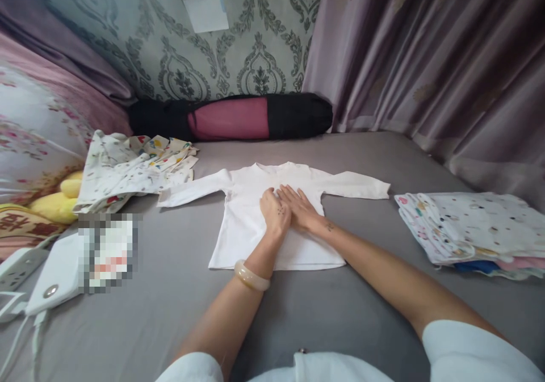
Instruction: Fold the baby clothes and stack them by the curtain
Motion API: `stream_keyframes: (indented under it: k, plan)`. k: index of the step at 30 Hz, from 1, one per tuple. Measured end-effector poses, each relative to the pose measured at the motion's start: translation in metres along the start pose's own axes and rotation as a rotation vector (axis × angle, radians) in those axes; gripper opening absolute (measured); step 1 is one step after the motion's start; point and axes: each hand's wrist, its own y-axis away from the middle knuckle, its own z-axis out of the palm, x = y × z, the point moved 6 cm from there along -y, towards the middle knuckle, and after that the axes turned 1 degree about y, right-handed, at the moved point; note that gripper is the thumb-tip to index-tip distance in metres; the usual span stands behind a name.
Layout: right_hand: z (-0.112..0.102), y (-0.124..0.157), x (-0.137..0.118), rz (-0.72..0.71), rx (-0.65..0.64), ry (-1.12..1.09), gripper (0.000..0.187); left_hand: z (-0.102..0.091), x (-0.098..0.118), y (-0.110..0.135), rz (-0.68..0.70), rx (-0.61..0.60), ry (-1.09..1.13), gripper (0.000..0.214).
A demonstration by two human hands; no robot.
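A small white long-sleeved shirt (255, 189) lies spread flat on the grey bed sheet (170, 302), sleeves stretched out to both sides. My left hand (275, 209), with a pale bangle on the wrist, rests flat on the middle of the shirt. My right hand (300, 205) lies beside it, fingers stretched out and pressed on the cloth. The two hands touch each other at the shirt's chest. Neither holds anything.
A loose heap of patterned clothes (128, 169) lies at the left, a folded stack of patterned clothes (472, 229) at the right. A black and pink roll (232, 118) lies against the wall. Yellow plush toy (59, 200), white power strip (17, 265) and white pouch (55, 280) sit at the left edge.
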Motion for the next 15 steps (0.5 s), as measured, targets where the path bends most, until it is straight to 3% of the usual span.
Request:
stream_keyframes:
  k: [5, 10, 15]
  plan:
    - [-0.011, -0.031, 0.032, 0.156, 0.033, -0.005, 0.060, 0.007, 0.007, 0.004, 0.059, -0.008, -0.102, 0.039]
    - [-0.014, -0.060, 0.057, 0.275, 0.108, -0.001, 0.063, 0.012, 0.007, 0.013, 0.142, -0.019, -0.178, 0.047]
    - [-0.023, -0.080, 0.073, 0.338, 0.264, 0.046, 0.059, 0.019, 0.008, 0.019, 0.183, -0.102, -0.286, 0.052]
